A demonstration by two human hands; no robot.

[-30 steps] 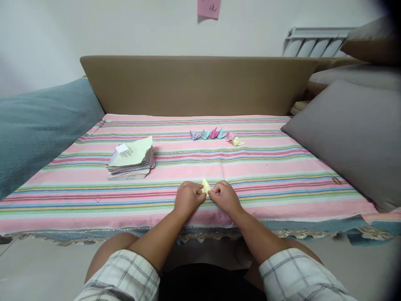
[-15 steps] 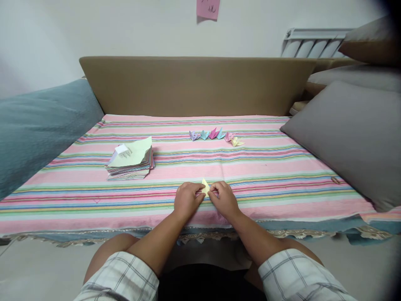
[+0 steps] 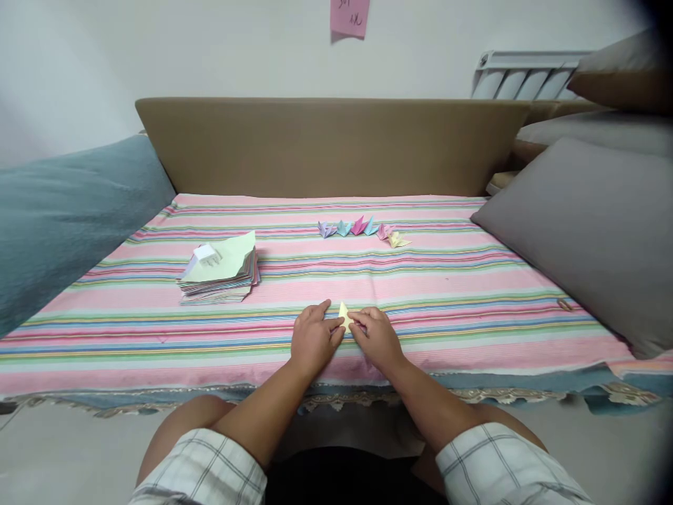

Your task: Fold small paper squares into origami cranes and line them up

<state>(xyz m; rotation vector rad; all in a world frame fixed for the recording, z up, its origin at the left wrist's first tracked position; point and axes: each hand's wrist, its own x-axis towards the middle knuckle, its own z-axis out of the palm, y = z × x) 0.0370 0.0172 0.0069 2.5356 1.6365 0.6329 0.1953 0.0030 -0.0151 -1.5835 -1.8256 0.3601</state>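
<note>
A small pale yellow piece of folded paper [image 3: 343, 311] lies on the striped cloth [image 3: 452, 289], its pointed tip facing away from me. My left hand [image 3: 315, 338] grips its left side between thumb and fingers, with one finger raised off to the side. From the other side, my right hand [image 3: 376, 339] presses thumb and fingertips on the paper. Both sets of fingertips nearly meet and hide its lower part. Beyond the hands, several folded paper cranes [image 3: 358, 225] in purple, blue, pink and yellow stand in a row.
At the left, a stack of paper sheets [image 3: 226, 270] carries a small white block [image 3: 207, 254]. A grey cushion [image 3: 583, 231] rests at the right, with a small brown ring-like item [image 3: 564, 304] near it. A blue cushion [image 3: 78, 210] lines the left side, a brown backrest [image 3: 331, 147] the back.
The left hand's index finger has lifted and stretched out away from the paper. The right fingers have shifted slightly left over the paper. The cranes and stack stay put.
</note>
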